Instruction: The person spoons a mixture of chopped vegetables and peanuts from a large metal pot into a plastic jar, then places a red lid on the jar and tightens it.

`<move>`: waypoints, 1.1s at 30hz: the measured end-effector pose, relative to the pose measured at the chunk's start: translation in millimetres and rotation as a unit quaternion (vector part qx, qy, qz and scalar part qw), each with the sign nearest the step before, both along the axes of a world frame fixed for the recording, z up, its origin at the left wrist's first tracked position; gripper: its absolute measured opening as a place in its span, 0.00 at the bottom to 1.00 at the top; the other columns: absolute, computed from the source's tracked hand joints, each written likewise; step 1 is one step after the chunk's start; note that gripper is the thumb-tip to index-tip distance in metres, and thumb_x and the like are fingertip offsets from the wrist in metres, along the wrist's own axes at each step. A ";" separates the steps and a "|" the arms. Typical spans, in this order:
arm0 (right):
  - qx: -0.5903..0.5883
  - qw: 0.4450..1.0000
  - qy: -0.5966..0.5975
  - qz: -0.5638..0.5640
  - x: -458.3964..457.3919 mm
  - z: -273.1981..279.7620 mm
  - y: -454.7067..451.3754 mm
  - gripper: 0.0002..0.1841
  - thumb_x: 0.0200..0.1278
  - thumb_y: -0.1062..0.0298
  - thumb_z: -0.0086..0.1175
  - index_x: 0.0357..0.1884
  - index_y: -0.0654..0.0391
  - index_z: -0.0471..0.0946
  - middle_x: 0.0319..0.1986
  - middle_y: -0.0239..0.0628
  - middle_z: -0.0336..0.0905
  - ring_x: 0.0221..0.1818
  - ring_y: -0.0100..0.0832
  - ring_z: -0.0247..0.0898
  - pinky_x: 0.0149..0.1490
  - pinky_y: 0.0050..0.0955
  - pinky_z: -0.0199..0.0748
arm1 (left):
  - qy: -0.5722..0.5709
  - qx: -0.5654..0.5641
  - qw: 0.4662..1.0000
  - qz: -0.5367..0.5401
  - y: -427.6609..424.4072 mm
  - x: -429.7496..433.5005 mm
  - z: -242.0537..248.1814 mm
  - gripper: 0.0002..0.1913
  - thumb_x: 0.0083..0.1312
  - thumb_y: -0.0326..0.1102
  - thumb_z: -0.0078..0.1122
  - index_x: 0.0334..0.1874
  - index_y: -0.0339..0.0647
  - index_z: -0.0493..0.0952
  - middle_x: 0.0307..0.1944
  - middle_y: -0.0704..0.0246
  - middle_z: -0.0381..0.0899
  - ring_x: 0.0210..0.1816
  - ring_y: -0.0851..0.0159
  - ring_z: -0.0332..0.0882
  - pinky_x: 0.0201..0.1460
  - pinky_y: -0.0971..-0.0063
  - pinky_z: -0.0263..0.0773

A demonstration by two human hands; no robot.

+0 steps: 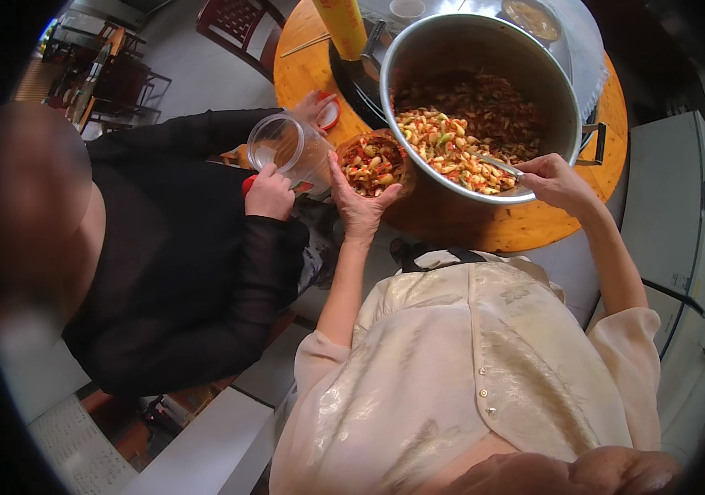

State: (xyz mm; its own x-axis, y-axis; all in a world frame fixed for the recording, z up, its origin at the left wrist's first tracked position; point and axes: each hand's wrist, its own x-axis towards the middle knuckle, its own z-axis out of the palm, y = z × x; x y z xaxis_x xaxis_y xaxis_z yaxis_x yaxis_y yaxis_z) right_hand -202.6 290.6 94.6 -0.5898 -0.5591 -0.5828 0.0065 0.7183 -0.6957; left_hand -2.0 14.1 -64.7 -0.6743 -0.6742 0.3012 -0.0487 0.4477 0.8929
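A large metal pot [482, 37] holds a mix of pale garlic-like cloves and chopped red chili [445, 139]. My right hand [554, 179] grips the handle of a metal spoon [495, 162] at the pot's near right rim; the spoon's front end lies in the mix. My left hand [362, 204] is around the near left side of a clear jar [411, 176] filled with the same kind of mix, beside the pot's left rim. Left of it, a co-worker's hands [271, 195] are at an empty-looking clear plastic jar [315, 158] and a red lid [329, 114].
The round wooden table [513, 229] also bears a yellow roll-shaped box [343, 28], chopsticks [305, 45] and a plastic-covered bowl [532, 18]. A co-worker in black [185, 260] stands close at left. A chair [241, 31] stands behind the table, a white cabinet [665, 198] at right.
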 end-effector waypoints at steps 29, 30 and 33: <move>-0.050 0.998 0.024 0.024 -3.6 25.8 -14.1 0.15 0.71 0.70 0.54 0.54 0.67 0.83 0.22 0.24 0.73 0.20 0.13 0.59 0.23 0.16 0.54 | 0.021 0.026 0.999 0.008 4.1 -2.0 3.7 0.67 0.41 0.44 0.86 0.79 0.33 0.46 0.75 0.49 0.56 0.73 0.52 0.59 0.77 0.61 0.56; -0.053 0.998 0.027 0.030 -3.5 26.6 -15.7 0.15 0.71 0.70 0.54 0.54 0.67 0.83 0.22 0.24 0.73 0.20 0.13 0.59 0.23 0.16 0.55 | 0.014 0.006 1.000 0.011 1.9 0.7 3.7 0.67 0.42 0.43 0.86 0.79 0.34 0.45 0.74 0.50 0.57 0.72 0.53 0.61 0.76 0.62 0.56; -0.050 0.997 0.047 0.039 -2.4 37.0 -16.3 0.15 0.71 0.70 0.54 0.54 0.67 0.82 0.22 0.25 0.74 0.20 0.13 0.59 0.24 0.16 0.55 | 0.002 0.018 1.000 0.003 4.0 -0.7 5.0 0.67 0.43 0.42 0.86 0.79 0.35 0.44 0.74 0.52 0.58 0.71 0.56 0.63 0.75 0.63 0.58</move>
State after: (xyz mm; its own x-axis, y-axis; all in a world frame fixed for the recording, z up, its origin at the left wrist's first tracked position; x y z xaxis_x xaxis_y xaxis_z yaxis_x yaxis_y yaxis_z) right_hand -205.0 274.4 131.6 -0.5909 -0.6585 -0.4661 -0.1158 0.6410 -0.7588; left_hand -2.7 18.1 -59.6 -0.6692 -0.6889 0.2784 -0.0486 0.4145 0.9088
